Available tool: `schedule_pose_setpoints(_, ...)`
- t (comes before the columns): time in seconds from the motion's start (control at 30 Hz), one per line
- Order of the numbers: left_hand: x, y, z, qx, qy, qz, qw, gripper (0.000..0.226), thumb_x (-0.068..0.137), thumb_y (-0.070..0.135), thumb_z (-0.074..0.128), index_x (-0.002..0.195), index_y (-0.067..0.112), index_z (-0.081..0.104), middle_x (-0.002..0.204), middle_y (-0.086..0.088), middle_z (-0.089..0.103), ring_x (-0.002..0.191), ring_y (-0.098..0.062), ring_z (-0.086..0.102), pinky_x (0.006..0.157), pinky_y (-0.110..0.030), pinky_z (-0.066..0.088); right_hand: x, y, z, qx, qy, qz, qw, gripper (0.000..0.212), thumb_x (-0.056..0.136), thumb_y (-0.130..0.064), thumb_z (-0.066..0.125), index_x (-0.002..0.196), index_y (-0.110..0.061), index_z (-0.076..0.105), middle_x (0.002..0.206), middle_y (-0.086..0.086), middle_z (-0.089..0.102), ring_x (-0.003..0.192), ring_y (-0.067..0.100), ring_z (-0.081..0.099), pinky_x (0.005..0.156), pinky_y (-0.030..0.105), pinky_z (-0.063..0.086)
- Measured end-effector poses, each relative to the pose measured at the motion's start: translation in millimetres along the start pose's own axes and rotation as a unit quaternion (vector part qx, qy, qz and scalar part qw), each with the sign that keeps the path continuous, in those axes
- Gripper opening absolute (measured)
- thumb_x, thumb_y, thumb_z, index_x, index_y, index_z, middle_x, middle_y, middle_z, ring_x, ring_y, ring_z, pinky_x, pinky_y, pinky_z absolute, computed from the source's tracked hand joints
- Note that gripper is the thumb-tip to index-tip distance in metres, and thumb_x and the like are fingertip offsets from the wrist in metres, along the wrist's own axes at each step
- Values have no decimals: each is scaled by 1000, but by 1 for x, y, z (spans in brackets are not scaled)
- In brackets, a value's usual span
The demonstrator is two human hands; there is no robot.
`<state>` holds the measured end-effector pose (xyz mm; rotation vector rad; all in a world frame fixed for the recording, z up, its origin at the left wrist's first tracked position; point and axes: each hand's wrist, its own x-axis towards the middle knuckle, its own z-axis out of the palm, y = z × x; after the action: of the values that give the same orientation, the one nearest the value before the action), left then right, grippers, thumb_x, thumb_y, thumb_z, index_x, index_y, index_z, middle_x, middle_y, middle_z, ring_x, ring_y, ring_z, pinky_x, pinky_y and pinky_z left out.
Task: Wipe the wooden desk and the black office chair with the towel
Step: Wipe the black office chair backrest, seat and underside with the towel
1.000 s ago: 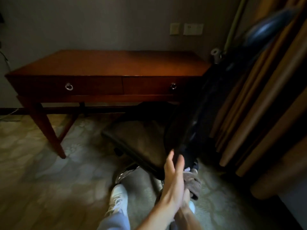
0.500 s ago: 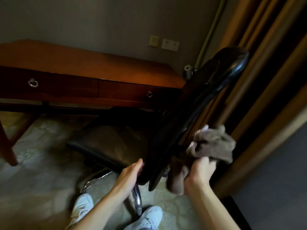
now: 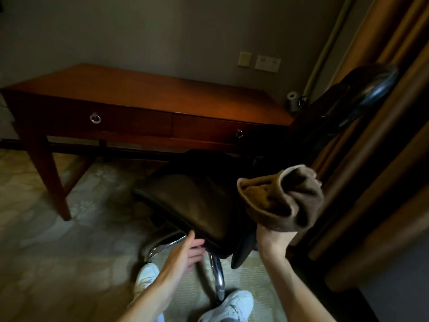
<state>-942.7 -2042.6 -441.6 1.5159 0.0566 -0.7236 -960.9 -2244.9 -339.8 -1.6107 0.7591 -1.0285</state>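
The black office chair (image 3: 197, 201) stands in front of the wooden desk (image 3: 162, 94), with its backrest at the right against the curtains. My left hand (image 3: 188, 251) holds the near edge of the seat, fingers tucked under it. My right hand (image 3: 274, 240) grips a bunched brown towel (image 3: 285, 201) and holds it up beside the backrest, just right of the seat. The towel hides most of that hand's fingers.
Heavy brown curtains (image 3: 380, 159) hang close along the right. The chair's chrome base (image 3: 216, 273) sits just ahead of my white shoes (image 3: 232, 305). Patterned carpet (image 3: 58, 252) spreads to the left. Wall sockets (image 3: 267, 63) sit above the desk's right end.
My right hand has lifted the towel up and away from the low back of the chair. My left hand has slid from the backrest's lower edge to the seat's near edge. The view swung.
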Motion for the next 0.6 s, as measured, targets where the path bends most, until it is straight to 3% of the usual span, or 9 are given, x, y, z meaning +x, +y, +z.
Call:
schedule_pose_setpoints(0.1,3,-2,-14,-29,28,-4,999,54,103,61,32,120,25,69,116,0,74,108,-13,69,94,-32,47,-38,74,-13,-43,-36,46,997,48,88,-6,75,124,17,54,123,25,62,112,34,62,101,44,50)
schedule_pose_setpoints(0.2,1,2,-15,-51,57,-19,997,55,106,56,32,123,19,68,120,-7,73,105,-17,68,99,-37,46,-46,100,-27,-80,-142,115,980,29,92,-3,63,112,17,57,106,35,65,74,31,71,62,31,55)
schedule_pose_setpoints(0.23,-6,8,-12,-50,59,-20,997,55,106,55,32,124,18,68,122,-9,72,106,-19,67,102,-39,45,-57,108,-42,-132,-162,144,967,29,94,-4,60,119,10,57,111,33,66,77,27,72,63,29,54)
schedule_pose_setpoints(0.33,-29,37,-4,-10,50,2,999,53,107,54,35,128,17,66,125,-10,71,109,-22,66,105,-40,44,-79,109,-82,-269,-185,175,929,49,91,-25,67,136,-20,49,129,17,65,111,38,66,86,34,48)
schedule_pose_setpoints(0.43,-60,70,6,30,34,65,997,48,107,51,38,128,18,66,121,-7,73,108,-17,68,105,-39,47,-70,92,-114,-229,-160,169,945,45,89,-20,68,130,-25,49,124,17,67,106,39,64,90,41,49)
schedule_pose_setpoints(0.6,-121,95,27,75,11,130,989,43,107,50,42,125,20,67,121,-5,72,110,-17,68,108,-41,48,-64,38,-160,-103,-144,118,977,54,92,-15,69,139,-32,50,113,3,66,96,22,58,87,32,41)
